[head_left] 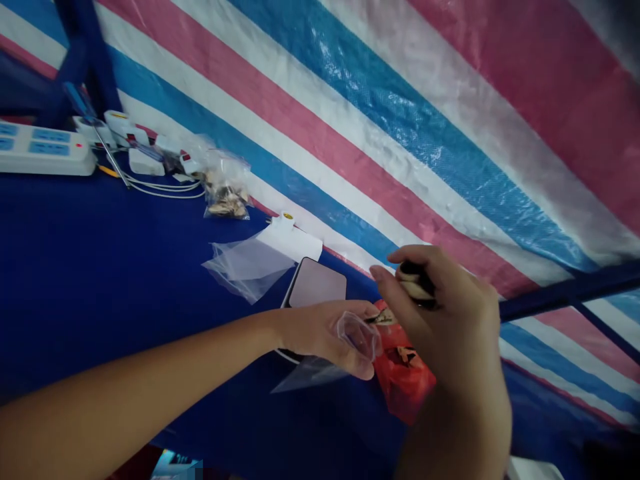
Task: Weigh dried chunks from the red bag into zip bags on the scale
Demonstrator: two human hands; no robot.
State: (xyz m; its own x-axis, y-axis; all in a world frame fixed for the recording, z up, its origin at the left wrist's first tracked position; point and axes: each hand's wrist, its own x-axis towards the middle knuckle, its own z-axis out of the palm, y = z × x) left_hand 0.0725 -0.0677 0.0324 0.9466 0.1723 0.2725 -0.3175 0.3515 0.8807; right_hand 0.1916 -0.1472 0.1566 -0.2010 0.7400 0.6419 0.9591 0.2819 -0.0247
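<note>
My left hand grips a small clear plastic bag, its mouth held wide and its body hanging below my palm. Above and to the right, my right hand is closed around some dark-edged cream dried slices, which look like dried mushroom. A similar slice shows between my hands, just past the bag's mouth; what it rests on is unclear. Below my right hand sits an open red plastic bag with brownish dried pieces inside. Partly covered by my left hand is a flat device with a pale plate, apparently a small scale.
Flat clear bags lie beside a white plug adapter. Farther left are a filled clear bag, white cables, a screwdriver and a power strip. A striped tarp rises behind the blue table.
</note>
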